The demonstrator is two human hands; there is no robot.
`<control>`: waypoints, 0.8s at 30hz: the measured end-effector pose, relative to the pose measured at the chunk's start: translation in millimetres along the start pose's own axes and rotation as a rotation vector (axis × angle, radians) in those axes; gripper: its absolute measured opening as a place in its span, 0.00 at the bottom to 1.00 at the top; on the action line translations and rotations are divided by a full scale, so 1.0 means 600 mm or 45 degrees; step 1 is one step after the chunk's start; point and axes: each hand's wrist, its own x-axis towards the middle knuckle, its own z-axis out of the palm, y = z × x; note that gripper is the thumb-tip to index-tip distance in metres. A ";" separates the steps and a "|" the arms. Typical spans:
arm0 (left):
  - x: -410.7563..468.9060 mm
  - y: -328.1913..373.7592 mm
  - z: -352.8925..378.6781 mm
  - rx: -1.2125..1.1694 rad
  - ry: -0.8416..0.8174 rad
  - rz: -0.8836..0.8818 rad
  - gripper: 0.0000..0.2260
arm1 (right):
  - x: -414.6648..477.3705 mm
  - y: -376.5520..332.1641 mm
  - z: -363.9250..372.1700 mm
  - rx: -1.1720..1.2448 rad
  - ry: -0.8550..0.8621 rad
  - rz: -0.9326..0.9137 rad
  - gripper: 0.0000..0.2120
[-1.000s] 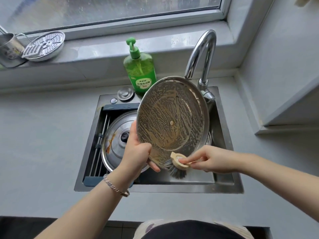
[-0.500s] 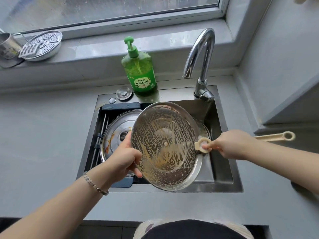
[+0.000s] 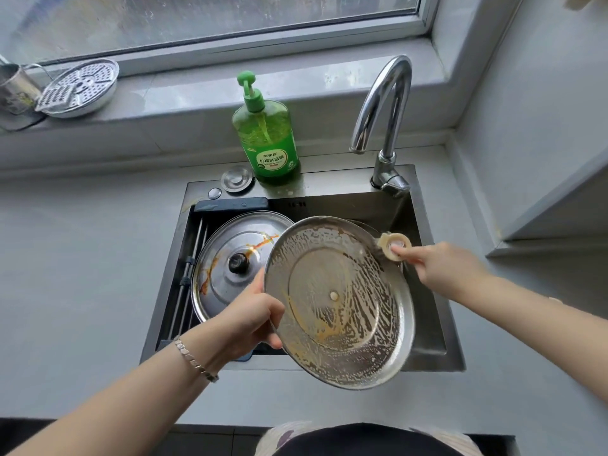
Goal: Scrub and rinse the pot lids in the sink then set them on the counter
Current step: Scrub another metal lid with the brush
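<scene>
1. The soapy lid (image 3: 339,301) is held tilted over the sink (image 3: 437,324), inner face up. Suds and brownish streaks cover that face.
2. The left hand (image 3: 253,317) grips the lid's left rim, with the fingers curled round the edge. A bracelet (image 3: 194,358) sits on that wrist.
3. The right hand (image 3: 441,271) has its fingers closed on a brush (image 3: 393,246). A fingertip presses the brush's round head, which touches the lid's upper right rim.
4. A 2nd lid (image 3: 230,268) lies in the left part of the sink, knob up and streaked with orange-brown stains. The held lid partly overlaps it.
5. A rack (image 3: 194,258) runs along the sink's left side.
6. A plug (image 3: 237,179) and a green soap bottle (image 3: 266,139) stand on the sink's back ledge. The faucet (image 3: 385,103) rises to their right.
7. Grey counter (image 3: 82,274) surrounds the sink.
8. On the windowsill, far left, sit a perforated metal dish (image 3: 82,87) and a metal cup (image 3: 13,90).
</scene>
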 end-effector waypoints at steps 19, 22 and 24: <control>0.031 -0.003 0.051 -0.125 -0.087 0.057 0.32 | -0.026 -0.196 -0.001 0.944 0.101 -0.209 0.17; 0.019 0.000 0.048 -0.042 -0.115 0.035 0.31 | -0.002 -0.159 -0.014 0.903 0.141 -0.128 0.18; 0.012 0.001 0.046 -0.007 -0.106 0.025 0.32 | 0.018 -0.123 -0.022 0.942 0.139 -0.015 0.18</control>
